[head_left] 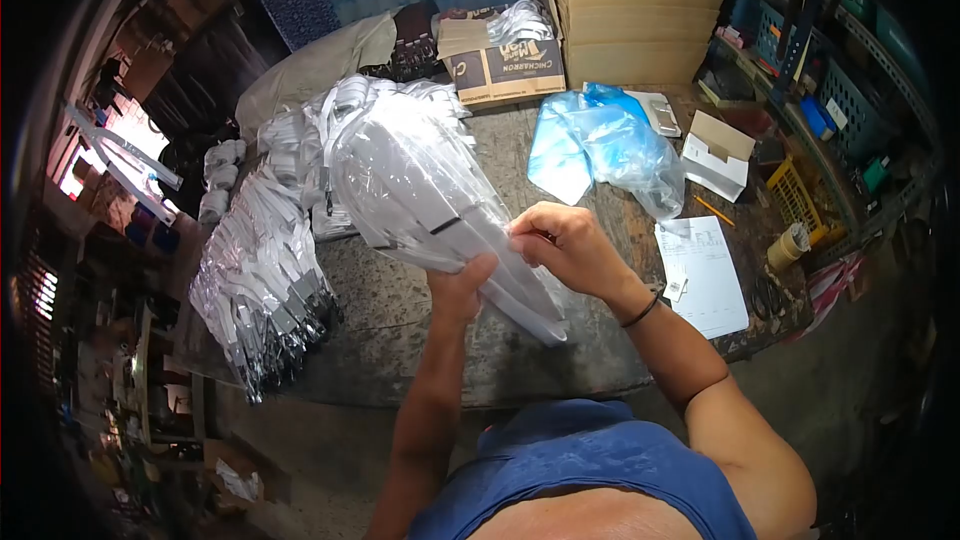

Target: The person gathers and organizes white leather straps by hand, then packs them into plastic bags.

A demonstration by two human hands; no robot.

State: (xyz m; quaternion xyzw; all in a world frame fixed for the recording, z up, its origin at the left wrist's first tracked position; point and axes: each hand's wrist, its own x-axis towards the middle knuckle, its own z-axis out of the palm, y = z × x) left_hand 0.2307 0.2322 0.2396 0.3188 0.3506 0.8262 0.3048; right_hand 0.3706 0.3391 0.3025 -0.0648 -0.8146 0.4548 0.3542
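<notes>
Partly hidden: left hand (462,290) under clear bag (420,180) | right hand (572,248) pinching edge

Glossy clear plastic bag (420,180), rough matt table (560,340), brown cardboard boxes (635,20)

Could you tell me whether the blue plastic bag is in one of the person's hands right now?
No, the blue plastic bag lies on the table, while both hands hold a clear plastic packet.

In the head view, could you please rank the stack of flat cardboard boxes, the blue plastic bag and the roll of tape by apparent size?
1. Stack of flat cardboard boxes, though farthest from the camera.
2. Blue plastic bag.
3. Roll of tape, clearly smallest.
</notes>
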